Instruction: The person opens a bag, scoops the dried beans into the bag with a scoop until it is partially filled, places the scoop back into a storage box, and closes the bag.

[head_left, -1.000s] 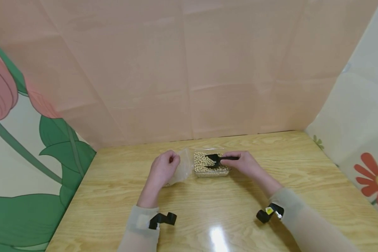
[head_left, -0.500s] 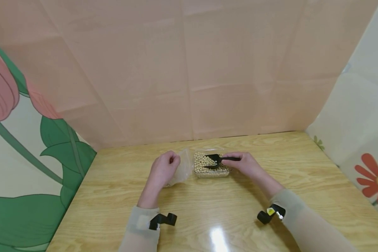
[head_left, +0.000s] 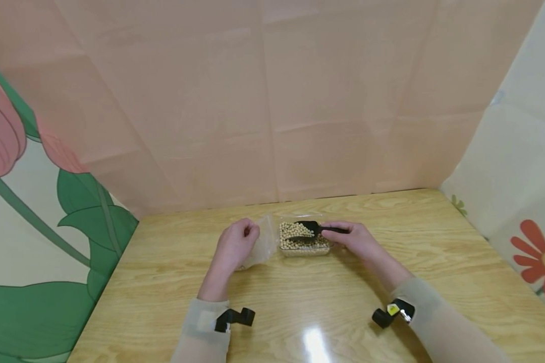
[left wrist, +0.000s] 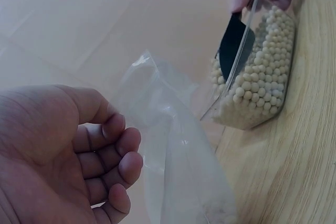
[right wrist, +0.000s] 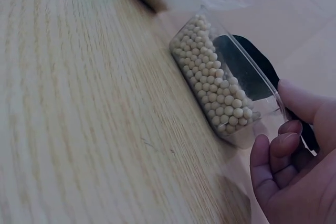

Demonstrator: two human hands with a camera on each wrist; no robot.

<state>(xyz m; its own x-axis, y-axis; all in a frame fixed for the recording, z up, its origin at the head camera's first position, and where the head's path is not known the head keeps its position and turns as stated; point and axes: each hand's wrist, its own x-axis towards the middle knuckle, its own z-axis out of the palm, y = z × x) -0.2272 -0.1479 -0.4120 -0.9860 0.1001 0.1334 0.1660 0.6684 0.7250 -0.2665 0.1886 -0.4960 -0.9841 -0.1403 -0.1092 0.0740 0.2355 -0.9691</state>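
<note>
In the head view my right hand holds a small black scoop by its handle. The scoop's blade lies in a clear plastic box among round, pale beans, and a heap of them sits on it. My left hand pinches the top edge of a clear plastic bag between thumb and forefinger, just left of the box. From the left wrist the bag hangs upright and its low part runs out of frame. The right wrist view shows the beans through the box wall.
The box stands on a wood-grain table. Behind it hangs a pink sheet; flower-patterned panels flank the table. Both wrists carry black camera mounts.
My right hand has shifted slightly right and towards me, and the scoop has tipped level, with beans now heaped on its blade. The left hand and bag have stayed put.
</note>
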